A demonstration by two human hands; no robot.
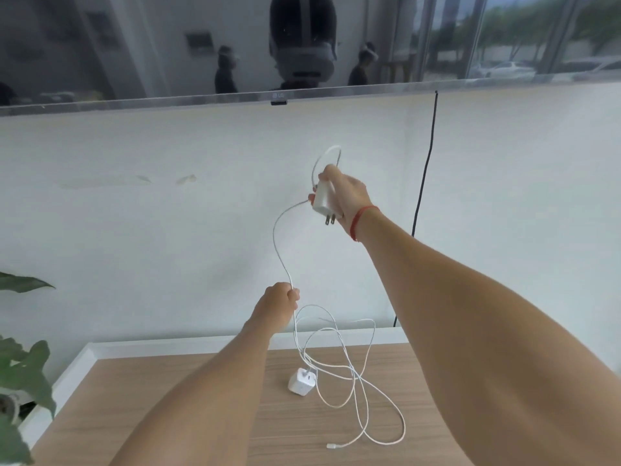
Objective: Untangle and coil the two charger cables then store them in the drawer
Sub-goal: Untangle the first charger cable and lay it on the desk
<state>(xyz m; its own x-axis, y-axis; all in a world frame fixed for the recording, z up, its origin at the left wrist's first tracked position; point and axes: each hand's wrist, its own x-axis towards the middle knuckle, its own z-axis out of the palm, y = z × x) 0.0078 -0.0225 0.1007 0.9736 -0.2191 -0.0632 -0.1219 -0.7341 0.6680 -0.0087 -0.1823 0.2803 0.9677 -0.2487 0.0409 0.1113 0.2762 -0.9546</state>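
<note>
Nearest to us, our two bare forearms reach out over the wooden tabletop [168,398]. Our right hand [349,193] is raised high in front of the white wall [168,196], closed around a white charger plug [323,198] with its prongs pointing down; a small loop of its white cable [279,237] arcs above the fingers. That cable runs down to our left hand [280,301], which is closed around it just above the table.

Below the left hand the cables hang into loose tangled loops [353,375] on the wood, beside a second white charger block [302,381]. One free connector end [332,446] lies near the front edge.

The table's white rim [87,354] meets the wall at the back. The wood to the left of the block is bare and open. Green plant leaves [20,371] crowd the left edge. A black cord [425,183] hangs down the wall to our right, and a television [201,45] is mounted above, well clear of the hands.
</note>
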